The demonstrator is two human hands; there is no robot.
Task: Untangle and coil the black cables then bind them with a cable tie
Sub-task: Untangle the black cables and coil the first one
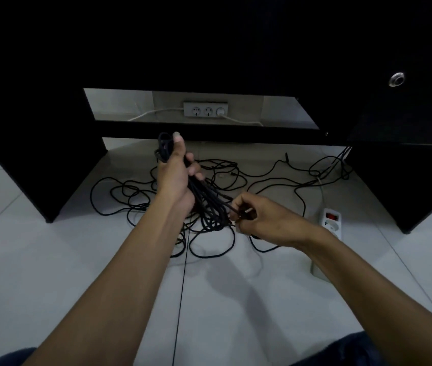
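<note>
On the tiled floor (51,260) before a dark cabinet (38,167), we see the left hand (175,178) raised, fingers wrapped round a gathered bundle of loops (204,204), apparently to keep finished turns together. Black cables (135,194) sprawl tangled beneath, toward the floor's far edge. The right hand (259,217) pinches one strand (232,207), likely feeding the next loop. A white power strip (331,220) lies rightmost. No cable tie is visible.

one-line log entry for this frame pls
phase: coiling | left hand: holds coiled black cable bundle | right hand: pinches a cable strand | loose black cables: tangled on floor | cable tie: not seen
</note>
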